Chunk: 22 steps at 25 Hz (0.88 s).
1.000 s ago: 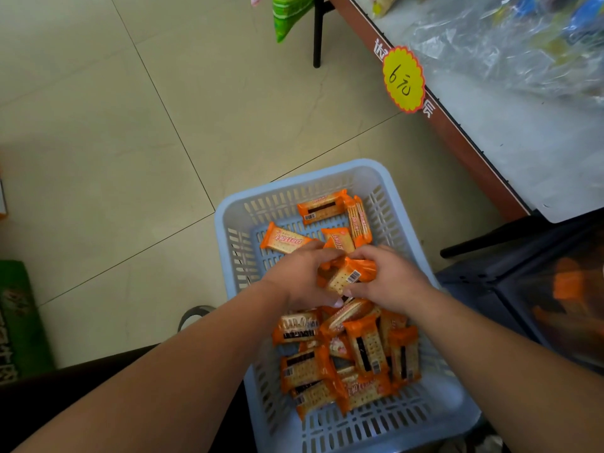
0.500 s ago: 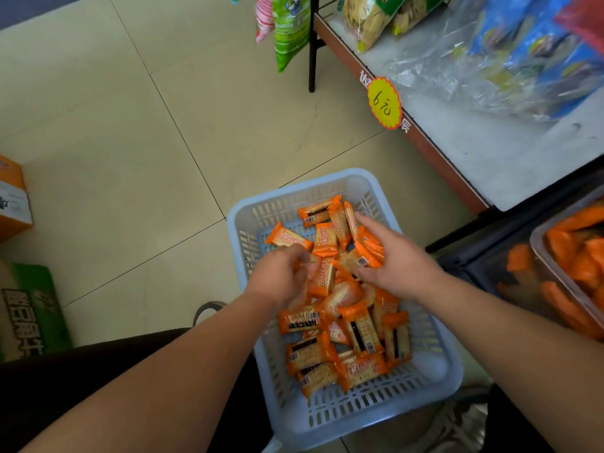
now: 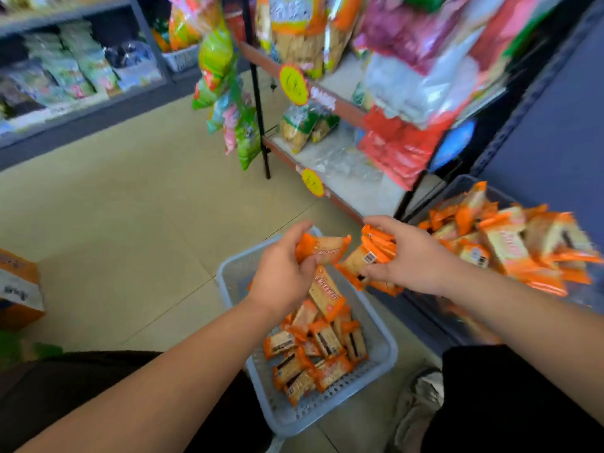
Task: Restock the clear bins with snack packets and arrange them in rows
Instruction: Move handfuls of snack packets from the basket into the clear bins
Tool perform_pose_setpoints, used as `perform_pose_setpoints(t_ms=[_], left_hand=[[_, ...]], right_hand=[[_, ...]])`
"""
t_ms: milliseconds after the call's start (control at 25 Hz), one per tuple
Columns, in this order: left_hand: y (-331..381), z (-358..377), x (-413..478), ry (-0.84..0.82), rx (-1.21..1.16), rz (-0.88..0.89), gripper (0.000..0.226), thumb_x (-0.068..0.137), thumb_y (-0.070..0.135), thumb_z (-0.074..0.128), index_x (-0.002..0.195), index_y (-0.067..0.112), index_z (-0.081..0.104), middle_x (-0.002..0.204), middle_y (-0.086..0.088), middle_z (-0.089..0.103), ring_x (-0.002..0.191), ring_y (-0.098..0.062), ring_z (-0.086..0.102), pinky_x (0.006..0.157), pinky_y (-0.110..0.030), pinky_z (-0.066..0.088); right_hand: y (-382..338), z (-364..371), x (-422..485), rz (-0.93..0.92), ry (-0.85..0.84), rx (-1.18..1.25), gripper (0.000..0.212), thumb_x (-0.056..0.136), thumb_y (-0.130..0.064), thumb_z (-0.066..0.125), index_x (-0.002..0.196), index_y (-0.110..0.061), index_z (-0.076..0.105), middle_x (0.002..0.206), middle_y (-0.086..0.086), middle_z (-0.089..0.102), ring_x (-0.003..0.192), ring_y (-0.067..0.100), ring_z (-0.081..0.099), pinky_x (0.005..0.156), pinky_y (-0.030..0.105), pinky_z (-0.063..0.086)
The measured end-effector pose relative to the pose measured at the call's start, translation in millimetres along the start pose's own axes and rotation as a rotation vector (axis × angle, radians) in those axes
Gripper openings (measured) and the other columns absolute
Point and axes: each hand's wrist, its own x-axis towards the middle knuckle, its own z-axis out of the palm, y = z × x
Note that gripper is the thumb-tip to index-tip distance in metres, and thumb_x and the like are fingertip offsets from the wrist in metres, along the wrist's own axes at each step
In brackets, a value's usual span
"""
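Fingers [image 3: 378,278] of the right hand [image 3: 412,260], centre right, are curled with the thumb round a stack [image 3: 376,248] of orange packets. The stack is held edge-on, barcode face toward camera. Left hand [image 3: 281,280], centre, has its fingers closed on two packets: one [image 3: 324,248] lies across the frame at the fingertips, and one [image 3: 327,292] hangs slantwise toward lower right.

Floor [image 3: 130,223]: pale tile, left half of frame.

Shelf [image 3: 356,189], upper centre to right: bagged snacks, yellow price tags on its edge. Blurred.

Bin [image 3: 457,191], right edge: clear wall, heaped with the same packets [image 3: 510,246] in no order. No rows visible. Motion blur here, detail poor.

Basket [image 3: 313,415], lower centre, on the floor below both hands: pale blue, slotted, with loose packets piled toward its near end.

The relation that counts:
- The bin lies to the right of both hands, and its heap sits just beside the back of the right hand.
- The right hand is nearer. The left hand is farther off, over the basket.
- The stack's long axis slants from lower left to upper right, roughly toward the bin.

Judgement:
- The right hand's stack is placed to go in first.
- The left hand's pair must cross rightward or be passed over.
- The heap likely needs levelling before rows can be set.
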Motion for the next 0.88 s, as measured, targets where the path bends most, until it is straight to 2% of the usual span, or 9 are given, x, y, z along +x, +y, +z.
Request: perform_pose_setpoints(t_ms=[120,240,320,400,480,600,640,720,880], left_hand=[[58,26,0,-0.019,-0.136,0.115,0.051,0.095,0.011,0.071,0.136,0.037,0.055,0.096,0.010,0.065,0.077,0.003,0.063,0.079,-0.021,0.057],[115,65,2,-0.069,-0.265,0.163,0.050,0.092,0.006,0.070,0.121,0.045,0.057,0.091,-0.005,0.064,0.066,-0.012,0.067,0.054,-0.028,0.059],[161,113,3,-0.129,-0.264,0.211,0.048,0.088,0.012,0.070,0.110,0.052,0.058,0.089,-0.001,0.066,0.070,-0.025,0.071,0.058,-0.042,0.062],[200,168,3,-0.210,-0.282,0.224,0.045,0.087,0.012,0.070,0.106,0.052,0.059,0.092,0.003,0.067,0.073,-0.025,0.073,0.060,-0.047,0.063],[230,229,-2,-0.312,-0.274,0.228,0.040,0.089,0.011,0.071,0.106,0.046,0.059,0.100,0.002,0.069,0.076,-0.022,0.075,0.055,-0.047,0.063],[247,313,-18,-0.422,-0.242,0.268,0.033,0.085,0.025,0.071,0.109,0.044,0.058,0.106,0.002,0.069,0.086,-0.023,0.075,0.071,-0.051,0.064],[250,334,-27,-0.467,-0.203,0.261,0.032,0.087,0.023,0.071,0.109,0.043,0.058,0.101,0.003,0.068,0.082,-0.026,0.076,0.067,-0.053,0.064],[243,374,-43,-0.539,-0.113,0.259,0.035,0.091,0.017,0.070,0.113,0.042,0.057,0.094,0.002,0.068,0.073,-0.028,0.074,0.060,-0.051,0.064],[224,410,-72,-0.595,0.168,0.284,0.036,0.096,0.019,0.069,0.127,0.034,0.058,0.098,0.005,0.072,0.090,-0.018,0.069,0.081,-0.033,0.057]], right_hand=[[18,-60,-60,0.023,0.144,-0.016,0.088,0.073,-0.032,0.093,0.149,-0.029,0.049,0.126,-0.012,0.062,0.111,0.006,0.058,0.087,0.013,0.037],[45,-107,-103,0.095,0.215,-0.058,0.086,0.073,-0.036,0.092,0.148,-0.031,0.050,0.126,-0.011,0.064,0.113,0.009,0.060,0.091,0.017,0.041],[80,-142,-138,0.179,0.274,-0.023,0.084,0.074,-0.036,0.091,0.147,-0.033,0.051,0.125,-0.009,0.066,0.111,0.012,0.063,0.096,0.028,0.048],[121,-169,-165,0.270,0.319,0.030,0.080,0.075,-0.034,0.091,0.144,-0.034,0.052,0.118,-0.008,0.068,0.102,0.011,0.065,0.091,0.027,0.050],[169,-187,-192,0.368,0.382,0.064,0.079,0.075,-0.032,0.091,0.143,-0.033,0.052,0.113,-0.008,0.067,0.092,0.011,0.064,0.083,0.024,0.048],[239,-189,-232,0.518,0.468,0.095,0.078,0.074,-0.029,0.090,0.143,-0.029,0.052,0.113,-0.004,0.066,0.092,0.014,0.061,0.084,0.025,0.046],[259,-183,-242,0.566,0.474,0.106,0.077,0.074,-0.029,0.089,0.142,-0.028,0.053,0.115,-0.002,0.067,0.093,0.014,0.061,0.084,0.025,0.046],[294,-166,-259,0.657,0.428,0.127,0.078,0.074,-0.031,0.089,0.142,-0.026,0.053,0.121,0.000,0.067,0.098,0.015,0.061,0.086,0.024,0.046],[332,-140,-275,0.758,0.286,0.214,0.085,0.071,-0.031,0.094,0.143,-0.027,0.049,0.131,-0.001,0.060,0.111,0.020,0.061,0.089,0.031,0.050]])
